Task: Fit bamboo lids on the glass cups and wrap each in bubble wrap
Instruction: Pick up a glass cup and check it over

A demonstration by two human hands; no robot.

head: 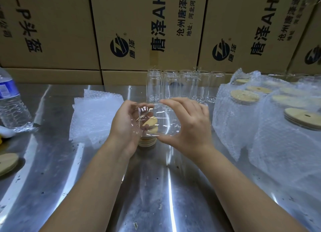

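Both of my hands hold one clear glass cup (pixel 166 122) lying on its side above the steel table, its mouth toward the left. My right hand (pixel 189 124) grips the cup's body from the right. My left hand (pixel 125 125) curls round the mouth end. Through the glass shows a bamboo lid (pixel 150 122); below the cup a small stack of bamboo lids (pixel 147 142) sits on the table. Several bare glass cups (pixel 182 85) stand in a row behind. A pile of bubble wrap sheets (pixel 93 115) lies to the left.
Several lidded cups wrapped in bubble wrap (pixel 271 125) crowd the right side. A plastic water bottle (pixel 10 101) stands at far left, and a loose bamboo lid (pixel 7 162) lies at the left edge. Cardboard boxes (pixel 147 28) wall off the back of the steel table (pixel 156 188).
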